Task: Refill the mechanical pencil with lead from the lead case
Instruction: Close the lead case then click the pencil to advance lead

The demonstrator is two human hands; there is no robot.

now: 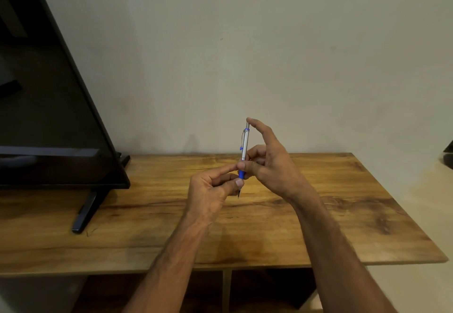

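A silver mechanical pencil (245, 144) with a blue grip and blue clip stands nearly upright in the air above the wooden table (331, 214), tip pointing down. My left hand (210, 190) pinches its lower end, near the blue grip and the dark tip, between thumb and forefinger. My right hand (267, 163) holds the barrel with thumb and curled fingers, and its index finger reaches up and rests on the pencil's top cap. No lead case shows anywhere in this view.
A black flat screen (49, 106) on a stand leans over the left part of the table, its foot (84, 212) reaching toward the front. A plain wall rises behind. A dark object (448, 158) sits at the far right edge. Open shelving lies under the tabletop.
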